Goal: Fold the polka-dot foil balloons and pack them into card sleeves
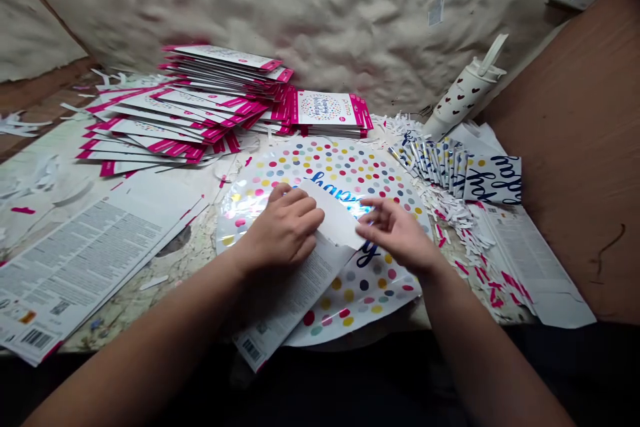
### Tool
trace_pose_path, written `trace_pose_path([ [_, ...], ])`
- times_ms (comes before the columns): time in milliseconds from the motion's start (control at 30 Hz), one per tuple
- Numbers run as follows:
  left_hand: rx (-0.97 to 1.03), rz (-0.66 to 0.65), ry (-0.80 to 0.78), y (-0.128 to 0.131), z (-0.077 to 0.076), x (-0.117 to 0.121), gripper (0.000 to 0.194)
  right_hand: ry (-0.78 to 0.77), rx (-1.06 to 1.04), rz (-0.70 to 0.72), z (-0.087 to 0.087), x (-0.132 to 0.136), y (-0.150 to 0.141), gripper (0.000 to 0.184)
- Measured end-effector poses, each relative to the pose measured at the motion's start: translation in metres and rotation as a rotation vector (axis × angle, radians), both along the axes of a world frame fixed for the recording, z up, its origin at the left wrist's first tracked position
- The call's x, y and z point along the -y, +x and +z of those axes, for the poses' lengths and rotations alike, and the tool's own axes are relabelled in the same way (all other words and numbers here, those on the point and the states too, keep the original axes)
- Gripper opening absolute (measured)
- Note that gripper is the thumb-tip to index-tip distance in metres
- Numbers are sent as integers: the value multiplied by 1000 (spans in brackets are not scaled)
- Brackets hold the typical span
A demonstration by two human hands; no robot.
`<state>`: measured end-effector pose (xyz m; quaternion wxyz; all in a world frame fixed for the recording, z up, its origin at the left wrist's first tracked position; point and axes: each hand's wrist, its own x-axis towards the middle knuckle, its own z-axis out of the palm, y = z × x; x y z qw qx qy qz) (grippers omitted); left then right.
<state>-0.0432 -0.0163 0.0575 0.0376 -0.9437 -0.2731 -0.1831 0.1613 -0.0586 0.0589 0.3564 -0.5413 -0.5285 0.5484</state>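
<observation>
A round foil balloon point(345, 167) with coloured dots and blue lettering lies flat on the table in front of me. On it rests a white printed card point(285, 300), its upper part folded over. My left hand point(285, 227) presses down on the card near the fold, fingers curled and together. Just right of the fold hovers my right hand point(400, 230), fingers apart and slightly bent, fingertips close to the card's folded edge.
Stacks of pink-edged packaged balloons point(200, 107) fill the back left. Flat printed sheets point(75, 267) lie at the left. A row of folded balloons point(450, 167) and paper scraps point(465, 220) sit at the right, beside a heart-patterned tumbler point(463, 100).
</observation>
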Motion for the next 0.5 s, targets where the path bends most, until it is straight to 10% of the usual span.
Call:
trace_pose_path([
  [200, 432, 242, 50, -11, 25, 13, 42, 2, -467, 28, -12, 28, -17, 26],
  [300, 728, 300, -578, -8, 28, 24, 75, 65, -542, 1, -8, 22, -11, 28],
  [400, 937, 155, -1284, 6, 21, 35, 62, 173, -574, -43, 2, 17, -2, 37],
  [500, 1129, 97, -1502, 21, 14, 41, 52, 186, -547, -34, 11, 14, 5, 45],
])
